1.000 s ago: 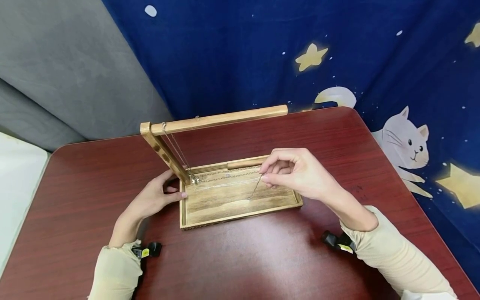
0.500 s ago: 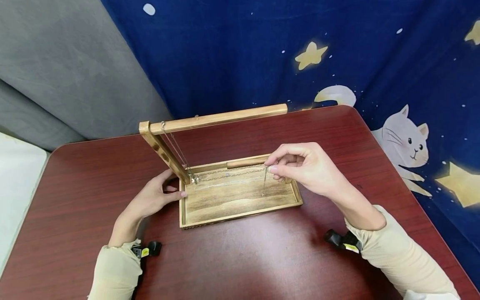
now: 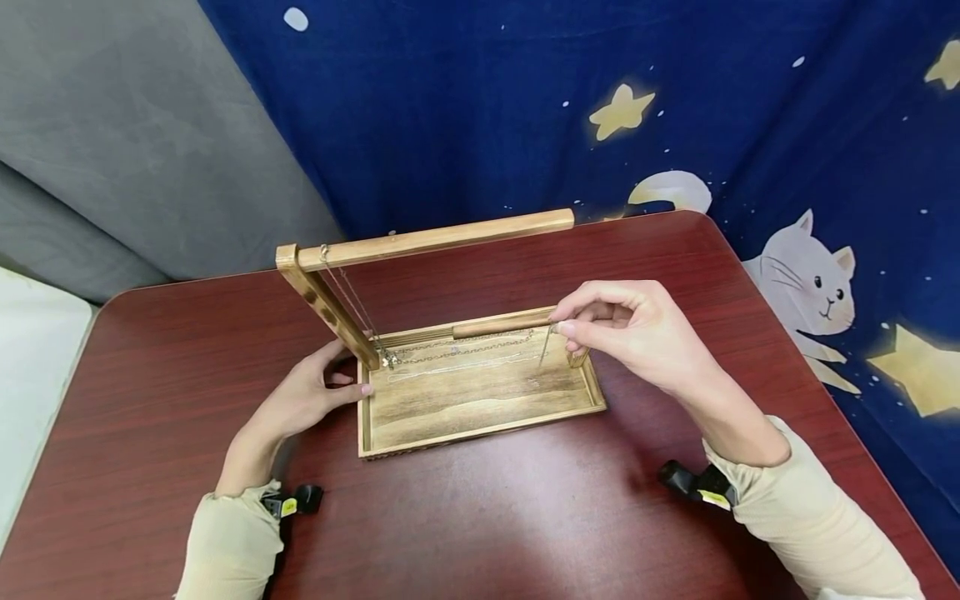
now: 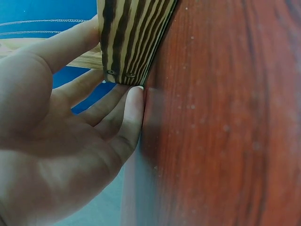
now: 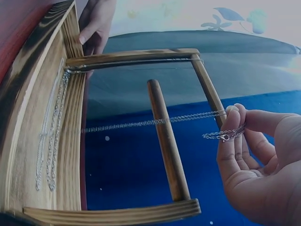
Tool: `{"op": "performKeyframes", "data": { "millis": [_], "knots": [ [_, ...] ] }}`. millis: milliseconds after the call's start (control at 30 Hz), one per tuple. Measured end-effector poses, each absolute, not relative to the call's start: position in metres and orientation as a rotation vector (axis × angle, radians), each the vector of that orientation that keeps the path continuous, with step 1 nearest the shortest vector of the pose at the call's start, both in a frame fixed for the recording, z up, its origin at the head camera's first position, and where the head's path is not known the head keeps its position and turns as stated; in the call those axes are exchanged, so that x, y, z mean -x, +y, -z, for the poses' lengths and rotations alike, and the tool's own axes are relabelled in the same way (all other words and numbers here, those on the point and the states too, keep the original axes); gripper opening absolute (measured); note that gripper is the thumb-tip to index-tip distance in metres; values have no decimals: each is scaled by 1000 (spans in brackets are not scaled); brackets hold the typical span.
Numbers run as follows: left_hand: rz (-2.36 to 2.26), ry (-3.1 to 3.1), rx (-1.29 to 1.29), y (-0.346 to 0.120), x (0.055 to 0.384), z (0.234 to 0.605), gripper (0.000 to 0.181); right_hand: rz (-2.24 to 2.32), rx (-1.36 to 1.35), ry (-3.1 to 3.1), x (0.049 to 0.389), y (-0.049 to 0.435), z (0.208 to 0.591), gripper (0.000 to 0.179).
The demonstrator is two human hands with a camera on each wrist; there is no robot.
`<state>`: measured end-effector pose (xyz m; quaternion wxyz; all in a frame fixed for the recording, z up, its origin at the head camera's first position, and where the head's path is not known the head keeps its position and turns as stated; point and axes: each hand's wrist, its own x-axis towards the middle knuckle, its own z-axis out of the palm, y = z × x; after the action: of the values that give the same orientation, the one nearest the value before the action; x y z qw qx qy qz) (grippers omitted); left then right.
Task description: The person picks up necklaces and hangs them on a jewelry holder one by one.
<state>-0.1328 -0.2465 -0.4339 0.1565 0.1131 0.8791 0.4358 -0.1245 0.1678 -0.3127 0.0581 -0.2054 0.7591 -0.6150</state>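
"Where do we find the silver chain (image 5: 136,124)?"

"We see it hanging from the right hand (image 3: 637,333), pinched between thumb and fingers, over the three o'clock half of the wooden tray (image 3: 450,417)."

"Does its lower end touch down?"

"We cannot tell. We do see loose chains (image 5: 54,146) lying along the tray's twelve o'clock side."

"And the left hand (image 3: 300,396)?"

"At nine o'clock, gripping the tray's end, thumb on the rim, fingers behind the corner. Above, we see a hanging necklace (image 3: 356,301) at the ten o'clock end of the upper bar (image 3: 442,239)."
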Motion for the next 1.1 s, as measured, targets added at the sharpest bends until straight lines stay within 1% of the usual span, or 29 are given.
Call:
{"op": "performKeyframes", "data": {
  "millis": [333, 800, 1100],
  "knots": [
    [-1215, 2528, -321, -248, 132, 434, 77, 1879, 613, 2342, 123, 181, 308, 13],
    [-1200, 2522, -298, -247, 131, 435, 81, 1968, 555, 2313, 122, 185, 306, 11],
    [-1190, 2522, -292, -245, 132, 434, 82, 2080, 630, 2188, 120, 196, 301, 14]
  ]
}}
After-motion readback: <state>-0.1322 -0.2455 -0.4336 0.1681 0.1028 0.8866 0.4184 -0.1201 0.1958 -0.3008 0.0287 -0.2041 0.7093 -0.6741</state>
